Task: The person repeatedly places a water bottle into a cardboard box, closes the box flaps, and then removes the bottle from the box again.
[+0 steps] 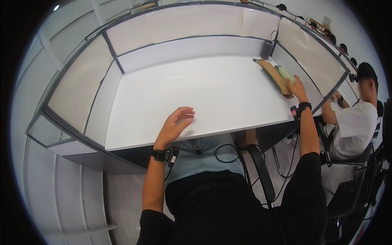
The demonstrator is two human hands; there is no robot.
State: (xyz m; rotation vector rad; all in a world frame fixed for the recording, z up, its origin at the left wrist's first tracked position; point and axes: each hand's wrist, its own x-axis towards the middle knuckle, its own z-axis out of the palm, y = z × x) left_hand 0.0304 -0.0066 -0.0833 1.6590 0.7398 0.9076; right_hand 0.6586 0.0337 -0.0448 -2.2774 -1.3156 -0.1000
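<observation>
My right hand (297, 88) is at the right side of the white desk, with its fingers around the near end of a pale green bottle (285, 73) that has a grey cap. Beside the bottle, to its left, lies a long brown paper package (272, 76) with a dark green edge. The bottle and the package both point towards the far right corner. Over the desk's near edge, my left hand (177, 124) is held with its fingers apart and loosely curved, and nothing is in it. Each wrist wears a black strap with a small device and a cable.
Low partitions (190, 46) enclose the white desk (183, 92). A dark box with a cable (267, 50) stands in the far right corner, near a small grey round object (255, 60). To the right a co-worker (352, 122) sits close by. A black chair armrest (260, 171) is beside me.
</observation>
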